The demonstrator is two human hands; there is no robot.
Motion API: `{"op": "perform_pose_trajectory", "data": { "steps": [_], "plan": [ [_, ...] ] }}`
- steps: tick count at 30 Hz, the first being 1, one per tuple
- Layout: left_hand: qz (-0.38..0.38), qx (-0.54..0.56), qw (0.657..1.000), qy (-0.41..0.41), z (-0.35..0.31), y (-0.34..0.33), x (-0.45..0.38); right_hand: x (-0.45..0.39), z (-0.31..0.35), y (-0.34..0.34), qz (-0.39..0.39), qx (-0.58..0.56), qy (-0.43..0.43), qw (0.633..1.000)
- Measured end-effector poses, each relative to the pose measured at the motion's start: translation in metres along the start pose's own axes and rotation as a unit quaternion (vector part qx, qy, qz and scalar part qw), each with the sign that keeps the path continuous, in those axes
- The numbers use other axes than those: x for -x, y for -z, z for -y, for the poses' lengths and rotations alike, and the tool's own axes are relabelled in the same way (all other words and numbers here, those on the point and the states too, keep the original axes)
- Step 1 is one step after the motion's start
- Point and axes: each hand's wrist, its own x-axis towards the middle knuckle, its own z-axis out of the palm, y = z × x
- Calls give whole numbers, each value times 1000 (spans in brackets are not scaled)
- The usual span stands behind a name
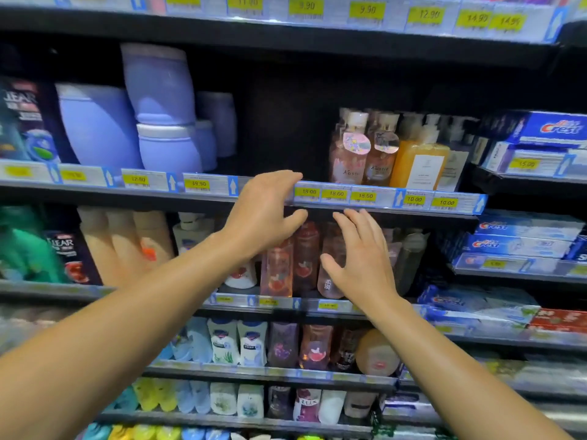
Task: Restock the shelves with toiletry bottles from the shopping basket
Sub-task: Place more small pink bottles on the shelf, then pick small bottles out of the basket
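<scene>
Right hand (362,258): raised before the shelving, palm forward, fingers (357,223) straight and spread apart, holding nothing; fingertips reach up to the underside of the price rail. Left hand (263,214): raised beside it and slightly higher, fingers loosely bent and apart, thumb (295,217) jutting toward the right hand, holding nothing; its fingertips lie over the price rail (365,196), whether touching it cannot be told. Between and behind the two hands: pink and red toiletry bottles (305,255) standing upright in a row on the shelf below the rail, partly hidden by both palms. Left of the left-hand fingers, same shelf: peach bottles (127,239) and a white pump bottle (190,230). Above the right-hand fingertips, on the shelf over the rail: two clear pink pump bottles (349,150), upright and touching, with an amber pump bottle (419,157) just to their right. Directly above the left-hand fingertips that shelf shows a dark bare gap (286,128). Farther left of that gap: stacked lavender tubs (158,115) and a dark shampoo bottle (22,119). Well right of the right-hand fingers: stacked toothpaste boxes (540,131) on several levels. Below both wrists: lower shelves with white, purple and red bottles (254,344), blurred. Shopping basket: out of view.
</scene>
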Motion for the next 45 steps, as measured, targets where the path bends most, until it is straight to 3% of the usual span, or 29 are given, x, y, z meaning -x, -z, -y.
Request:
{"op": "perform_pose_trajectory", "data": {
  "steps": [4,13,20,32,39,45],
  "plan": [
    [25,-44,999,-17,28,-6,64,34,28,-31,76,3,14,997],
    [143,-55,984,88,106,-19,227,113,97,-112,236,-7,48,971],
    [248,-11,953,173,167,-39,356,199,149,-191,341,-64,56,936],
    [344,23,865,364,231,-111,571,359,182,-334,551,-98,15,829],
    [364,66,806,463,249,-171,662,425,169,-413,605,-80,20,792],
    [402,62,781,475,266,-244,717,480,139,-489,645,-67,12,761]
  ]
}}
